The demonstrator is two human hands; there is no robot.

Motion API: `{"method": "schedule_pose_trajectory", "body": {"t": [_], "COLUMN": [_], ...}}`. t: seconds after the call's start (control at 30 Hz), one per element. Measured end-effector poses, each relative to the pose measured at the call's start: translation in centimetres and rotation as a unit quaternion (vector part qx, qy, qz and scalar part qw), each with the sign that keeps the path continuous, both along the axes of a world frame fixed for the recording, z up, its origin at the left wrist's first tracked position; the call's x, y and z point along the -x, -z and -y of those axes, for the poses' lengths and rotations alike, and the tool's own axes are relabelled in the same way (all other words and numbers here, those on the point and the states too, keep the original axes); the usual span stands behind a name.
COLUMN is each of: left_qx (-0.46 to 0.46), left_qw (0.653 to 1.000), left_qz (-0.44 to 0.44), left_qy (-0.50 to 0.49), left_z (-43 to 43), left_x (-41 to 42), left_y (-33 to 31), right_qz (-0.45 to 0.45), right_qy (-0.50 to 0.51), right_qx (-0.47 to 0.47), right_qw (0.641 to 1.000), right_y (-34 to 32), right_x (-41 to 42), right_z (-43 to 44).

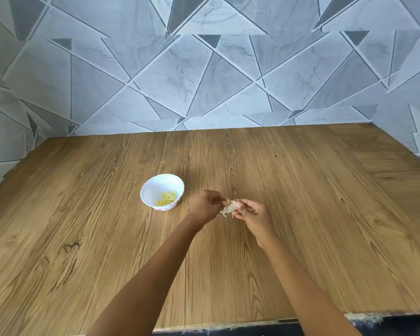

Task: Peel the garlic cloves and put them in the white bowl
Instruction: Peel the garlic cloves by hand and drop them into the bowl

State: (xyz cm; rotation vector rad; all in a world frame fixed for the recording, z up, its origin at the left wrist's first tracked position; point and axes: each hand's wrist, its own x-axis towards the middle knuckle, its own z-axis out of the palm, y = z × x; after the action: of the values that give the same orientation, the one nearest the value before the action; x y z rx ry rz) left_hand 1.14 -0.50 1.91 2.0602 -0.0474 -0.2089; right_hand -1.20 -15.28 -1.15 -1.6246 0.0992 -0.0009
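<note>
- Wood-grain counter [301,214] is running up to a wall of grey geometric tiles [204,69].
- White bowl [153,190] is sitting left of the hands, already holding several pale yellow peeled cloves [167,198]; exact count cannot be told.
- Left hand [207,206] and right hand [251,214] are meeting above the counter, both pinching one garlic clove [229,207] with papery skin hanging loose from it.
- Judgement: task is partly done; this clove is mid-peel and not yet in the bowl.
- No other unpeeled garlic is showing, so this may be the last.
</note>
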Motion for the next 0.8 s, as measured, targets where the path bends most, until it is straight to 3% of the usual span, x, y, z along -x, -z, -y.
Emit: {"method": "schedule_pose_trajectory", "body": {"t": [0.3, 0.53, 0.73, 0.8], "left_qx": [0.213, 0.192, 0.152, 0.091], "left_qw": [0.960, 0.964, 0.976, 0.987], "left_qz": [-0.073, -0.074, -0.032, -0.006], "left_qy": [-0.169, -0.169, -0.152, -0.134], "left_z": [-1.9, -3.1, -4.4, -4.9], "left_x": [1.2, 3.6, 6.7, 7.7], "left_y": [-1.4, -1.3, -1.2, -1.0], "right_qz": [0.067, 0.117, 0.193, 0.240], "right_qy": [0.044, 0.032, 0.055, 0.056], "right_qx": [0.190, 0.409, 0.414, 0.402], "right_qw": [0.978, 0.904, 0.888, 0.882], "right_y": [0.8, 1.4, 1.9, 1.6], "right_x": [-1.1, -1.5, 0.6, 2.6], "right_z": [-0.4, -1.3, -1.1, -1.6]}}
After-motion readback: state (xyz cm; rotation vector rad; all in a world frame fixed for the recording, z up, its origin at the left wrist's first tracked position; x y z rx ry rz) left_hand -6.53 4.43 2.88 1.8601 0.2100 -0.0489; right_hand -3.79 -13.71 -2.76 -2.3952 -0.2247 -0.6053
